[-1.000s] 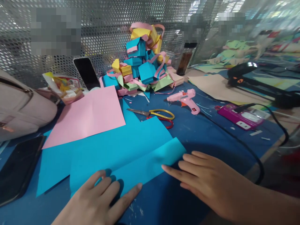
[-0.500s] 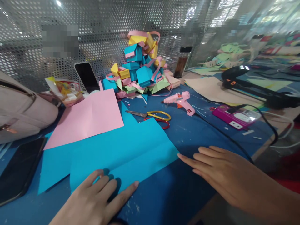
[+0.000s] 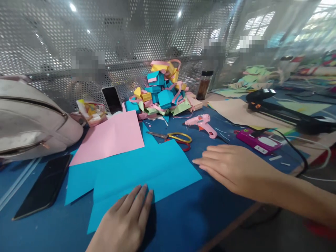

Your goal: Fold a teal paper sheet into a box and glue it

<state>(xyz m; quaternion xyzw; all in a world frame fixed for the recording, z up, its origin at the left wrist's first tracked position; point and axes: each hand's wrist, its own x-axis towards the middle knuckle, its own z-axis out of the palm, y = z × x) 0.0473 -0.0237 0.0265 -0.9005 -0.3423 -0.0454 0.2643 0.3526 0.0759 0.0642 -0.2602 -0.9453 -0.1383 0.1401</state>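
Observation:
My left hand (image 3: 126,217) lies with outstretched fingers on the near edge of a blue paper sheet (image 3: 162,173), which has a crease running along it. My right hand (image 3: 228,166) is at the sheet's right end, fingers straight and close together, holding nothing. Its fingertips are beside the paper's right edge; whether they touch it I cannot tell. Under this sheet lies more blue paper (image 3: 80,185), partly covered by a pink sheet (image 3: 112,136). Scissors (image 3: 181,136) with one yellow and one red handle lie just beyond the blue sheet.
A pink glue gun (image 3: 202,123) and a purple power strip (image 3: 258,140) with cables lie to the right. Folded paper boxes (image 3: 165,98) are piled at the back beside a bottle (image 3: 204,85). A phone (image 3: 43,185) and a pale bag (image 3: 34,119) are at left.
My left hand's fingers have straightened and flattened on the blue paper. My right hand has moved farther from me, along the sheet's right edge towards the scissors. The view has tilted up.

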